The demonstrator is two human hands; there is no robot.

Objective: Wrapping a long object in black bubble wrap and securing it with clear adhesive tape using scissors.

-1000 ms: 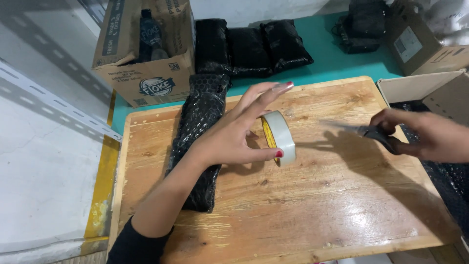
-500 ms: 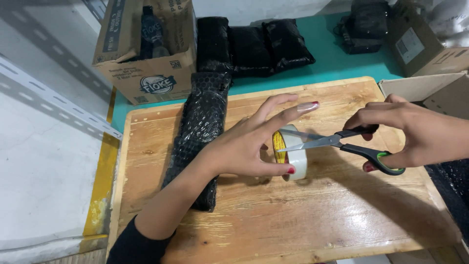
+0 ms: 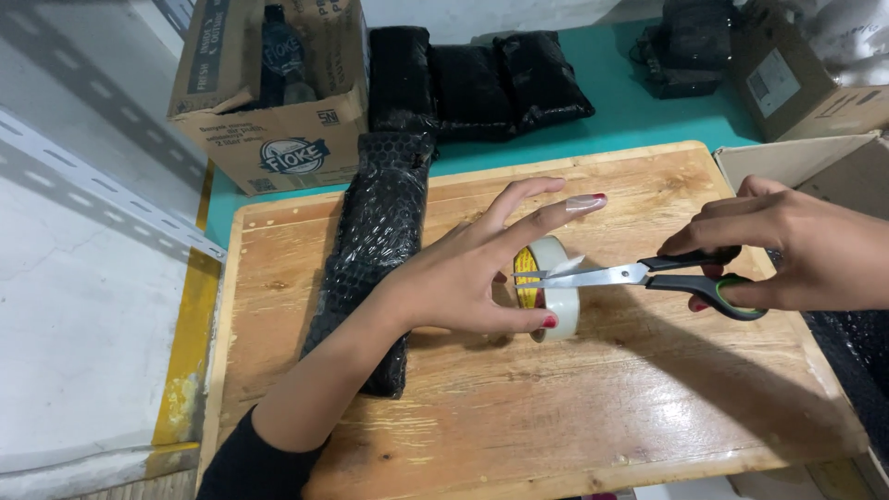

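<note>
Left hand [image 3: 463, 278] pinches the tape roll [image 3: 553, 287] mid-frame; right hand [image 3: 796, 255] grips the scissors [image 3: 639, 275] — blades near fingertips could nick them.

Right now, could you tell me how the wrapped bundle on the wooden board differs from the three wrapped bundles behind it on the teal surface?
The long bundle lies alone along the wooden board, beside the left hand; the three bundles sit side by side on the teal surface. The long bundle looks longer and narrower; the three bundles look shorter. Both are wrapped in black bubble wrap.
</note>
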